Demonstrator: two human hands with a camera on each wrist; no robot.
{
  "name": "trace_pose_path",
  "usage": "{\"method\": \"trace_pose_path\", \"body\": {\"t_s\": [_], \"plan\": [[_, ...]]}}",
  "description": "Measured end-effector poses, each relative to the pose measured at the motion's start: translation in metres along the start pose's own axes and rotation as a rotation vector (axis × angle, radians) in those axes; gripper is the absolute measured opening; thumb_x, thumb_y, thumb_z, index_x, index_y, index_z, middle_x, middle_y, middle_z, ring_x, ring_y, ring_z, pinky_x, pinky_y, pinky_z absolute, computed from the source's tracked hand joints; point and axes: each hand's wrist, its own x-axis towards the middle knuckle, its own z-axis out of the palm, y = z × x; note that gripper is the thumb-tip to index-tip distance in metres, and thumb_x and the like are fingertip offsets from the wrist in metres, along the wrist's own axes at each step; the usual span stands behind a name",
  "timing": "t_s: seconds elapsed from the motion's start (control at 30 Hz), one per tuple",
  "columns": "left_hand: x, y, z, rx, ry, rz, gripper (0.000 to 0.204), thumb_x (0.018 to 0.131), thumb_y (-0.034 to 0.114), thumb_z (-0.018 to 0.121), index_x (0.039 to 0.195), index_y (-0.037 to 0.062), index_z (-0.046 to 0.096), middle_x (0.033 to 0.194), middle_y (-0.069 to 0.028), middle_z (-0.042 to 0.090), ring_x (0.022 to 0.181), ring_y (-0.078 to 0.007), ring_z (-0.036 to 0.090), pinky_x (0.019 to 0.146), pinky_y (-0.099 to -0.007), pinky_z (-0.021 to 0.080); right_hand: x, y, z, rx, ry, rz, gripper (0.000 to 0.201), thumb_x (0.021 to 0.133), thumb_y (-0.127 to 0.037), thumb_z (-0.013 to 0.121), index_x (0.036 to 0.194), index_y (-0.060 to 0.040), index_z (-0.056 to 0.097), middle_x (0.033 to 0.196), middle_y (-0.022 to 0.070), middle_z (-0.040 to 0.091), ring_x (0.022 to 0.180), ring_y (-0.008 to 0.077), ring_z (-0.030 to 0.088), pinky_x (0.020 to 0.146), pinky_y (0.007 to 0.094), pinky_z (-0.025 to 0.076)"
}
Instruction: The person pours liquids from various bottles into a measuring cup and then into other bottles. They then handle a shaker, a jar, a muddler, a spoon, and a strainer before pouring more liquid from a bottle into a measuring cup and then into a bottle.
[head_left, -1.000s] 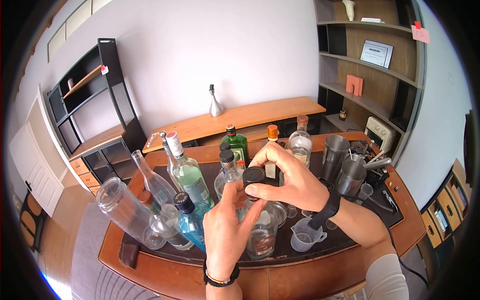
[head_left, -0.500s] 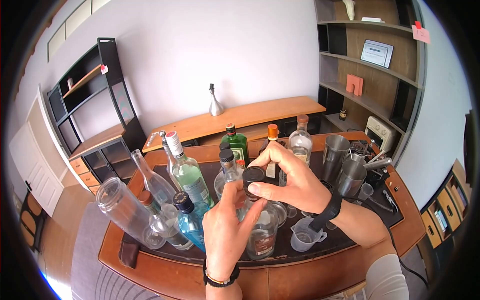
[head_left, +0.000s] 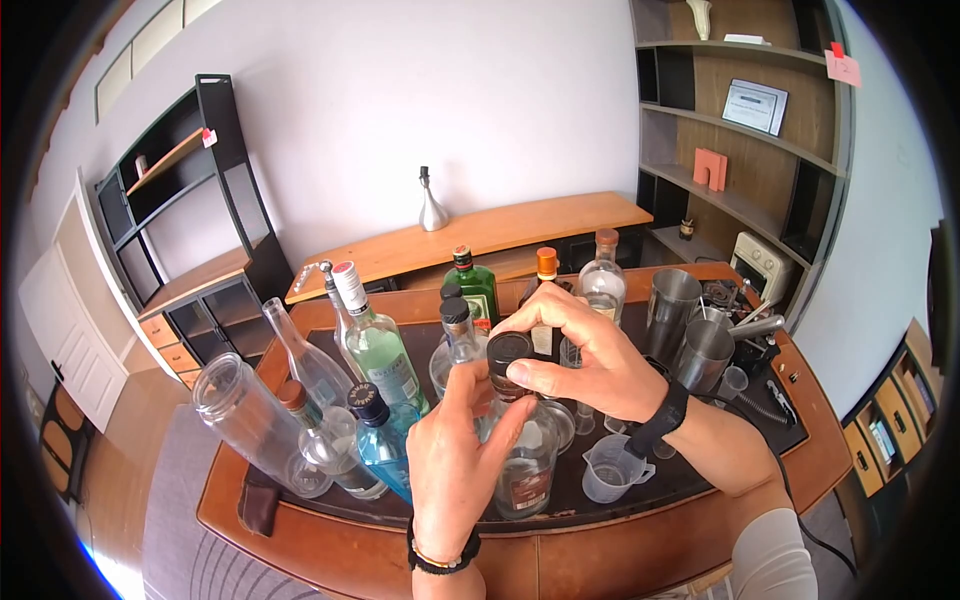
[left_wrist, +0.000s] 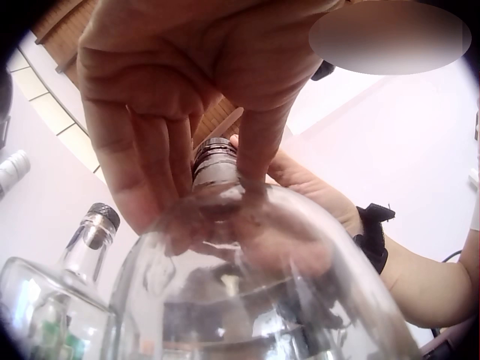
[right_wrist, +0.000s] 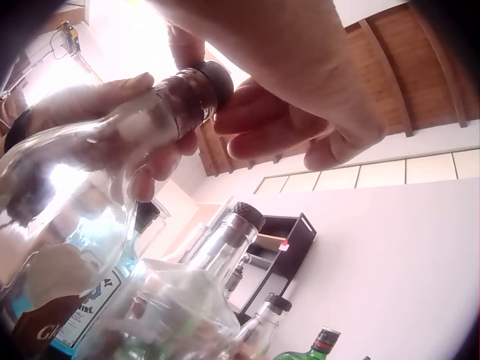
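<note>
A clear glass bottle (head_left: 527, 470) with a torn brown label stands near the front of the desk. My left hand (head_left: 455, 455) grips its neck, thumb on one side and fingers on the other. Over the top, my right hand (head_left: 590, 362) pinches the dark cap (head_left: 509, 346) between thumb and bent fingers. In the right wrist view the cap (right_wrist: 215, 81) sits on the neck, with the fingertips right at its edge. The left wrist view shows the bottle's clear shoulder (left_wrist: 300, 225) below my left palm. A blue bottle (head_left: 375, 440) stands just left of my left hand.
Several other bottles crowd the left and back, among them a pale green one (head_left: 378, 350) and a dark green one (head_left: 478, 285). A plastic measuring jug (head_left: 610, 470) stands right of the held bottle. Metal shaker cups (head_left: 672, 305) stand farther right on the leather-edged desk (head_left: 600, 550).
My right thumb has shifted slightly to the right along the cap, and the right hand has turned a little with it. My left hand keeps its grip on the neck.
</note>
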Motion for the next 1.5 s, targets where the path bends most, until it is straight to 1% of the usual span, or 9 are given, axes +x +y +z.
{"method": "trace_pose_path", "body": {"t_s": [0.23,0.43,0.53,0.83,0.93,1.13,1.23,1.33,1.5], "plan": [[0.0,0.002,0.0,0.006,0.003,-0.008,0.043,0.085,0.027,0.078,0.114,0.0041,0.056,0.094,-0.0133,0.074,0.082,-0.0287,0.072,0.066,-0.0365,0.055,0.0,-0.004,0.007,-0.06,0.06,0.06,0.024,0.085,-0.015,0.076,0.098,-0.0047,0.059,0.097,0.0049,0.056,0.097,0.0163,0.053,0.091,0.0336,0.04],[0.0,-0.001,0.0,0.007,0.009,0.016,0.043,0.085,0.026,0.079,0.113,0.0041,0.056,0.094,-0.0134,0.074,0.082,-0.0287,0.072,0.066,-0.0363,0.055,0.003,0.004,0.003,0.02,0.023,-0.08,0.026,0.086,-0.015,0.074,0.107,-0.0043,0.064,0.101,0.0049,0.057,0.098,0.0173,0.053,0.091,0.034,0.04],[0.0,-0.001,0.001,0.004,0.015,0.03,0.043,0.085,0.025,0.079,0.114,0.0041,0.056,0.094,-0.0135,0.074,0.082,-0.0286,0.072,0.066,-0.0365,0.055,0.001,0.005,0.005,0.072,0.047,-0.052,0.026,0.088,-0.022,0.074,0.105,-0.0035,0.066,0.095,0.0038,0.057,0.09,0.0188,0.053,0.081,0.0321,0.04],[0.0,0.001,-0.001,-0.008,-0.005,-0.002,0.042,0.085,0.026,0.079,0.114,0.0046,0.056,0.095,-0.013,0.074,0.082,-0.0283,0.072,0.065,-0.0365,0.055,-0.002,-0.001,0.009,-0.042,0.088,0.019,0.023,0.088,-0.024,0.075,0.099,-0.0077,0.063,0.094,0.003,0.057,0.091,0.0164,0.052,0.087,0.0336,0.033],[0.0,-0.001,0.0,-0.012,-0.005,0.001,0.042,0.085,0.026,0.078,0.114,0.0046,0.056,0.095,-0.0131,0.074,0.082,-0.0284,0.072,0.065,-0.0367,0.055,0.0,0.001,0.002,-0.067,0.017,-0.006,0.025,0.087,-0.017,0.075,0.105,-0.0031,0.064,0.097,0.0045,0.057,0.093,0.0173,0.051,0.089,0.0336,0.039],[0.0,-0.001,0.0,-0.005,-0.006,0.008,0.042,0.085,0.026,0.078,0.114,0.0044,0.055,0.094,-0.0135,0.074,0.083,-0.0292,0.072,0.067,-0.0371,0.055,-0.001,0.0,0.003,0.07,0.034,0.028,0.023,0.086,-0.016,0.076,0.102,-0.004,0.064,0.095,0.0037,0.057,0.092,0.0169,0.052,0.086,0.0333,0.04],[0.0,-0.002,-0.001,-0.007,-0.012,0.014,0.043,0.086,0.026,0.078,0.115,0.0041,0.055,0.094,-0.0137,0.074,0.083,-0.0296,0.072,0.067,-0.0372,0.055,0.0,0.001,0.007,-0.038,0.075,-0.009,0.026,0.086,-0.024,0.077,0.095,-0.0067,0.061,0.087,0.0024,0.056,0.083,0.0166,0.053,0.084,0.0343,0.037],[0.001,-0.002,-0.001,-0.016,-0.016,0.014,0.043,0.086,0.026,0.078,0.115,0.0039,0.055,0.095,-0.0139,0.074,0.083,-0.0297,0.072,0.067,-0.0376,0.055,0.001,-0.007,0.003,-0.092,0.008,0.096,0.025,0.084,-0.016,0.077,0.101,-0.0037,0.064,0.096,0.0038,0.056,0.093,0.0167,0.053,0.088,0.032,0.041],[0.0,-0.003,0.0,-0.014,-0.014,0.019,0.043,0.086,0.026,0.078,0.115,0.0036,0.055,0.095,-0.0146,0.074,0.083,-0.03,0.072,0.068,-0.0379,0.055,0.001,0.001,0.002,0.003,0.013,-0.018,0.026,0.087,-0.017,0.073,0.109,-0.0042,0.066,0.099,0.0047,0.056,0.097,0.0176,0.051,0.09,0.033,0.04]]}}
